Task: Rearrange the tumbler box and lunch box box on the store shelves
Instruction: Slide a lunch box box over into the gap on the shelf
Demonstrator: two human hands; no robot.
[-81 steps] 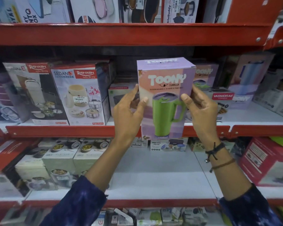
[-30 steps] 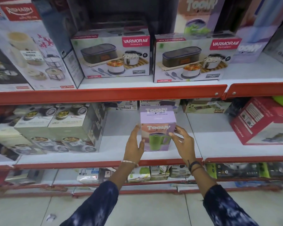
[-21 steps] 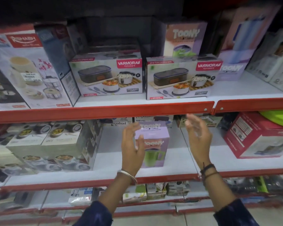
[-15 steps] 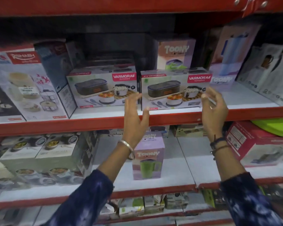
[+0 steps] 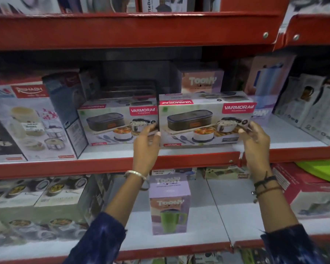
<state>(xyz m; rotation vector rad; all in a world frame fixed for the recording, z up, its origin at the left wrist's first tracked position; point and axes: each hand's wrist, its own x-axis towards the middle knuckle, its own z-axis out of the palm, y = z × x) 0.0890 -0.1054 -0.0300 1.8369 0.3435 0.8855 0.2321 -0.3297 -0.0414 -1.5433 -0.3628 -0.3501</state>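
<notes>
The grip was two-handed: the left hand (image 5: 146,139) pressed against the left end and the right hand (image 5: 255,139) curled round the lower right corner of the right-hand lunch box box (image 5: 204,122), clamping it between them, though whether it had left the shelf was not clear. Beneath the grip ran the red shelf edge (image 5: 196,159) of the middle shelf; the box sat close to that lip. Touching the left hand's far side stood a second, matching lunch box box (image 5: 111,123), with almost no gap between the two. Behind the grip, partly hidden, stood another tumbler carton (image 5: 202,80). Well below the grip, on the lower shelf between the forearms, the tumbler box (image 5: 169,204) stood upright and alone, touched by neither hand. The likely trouble was the squeeze itself: held only by its ends, a wide carton could slip or tip forward over the lip if the pressure eased. The left fingers, wedged between the cartons, might also drag the neighbour out of line. A drop would probably land on the tumbler box.
</notes>
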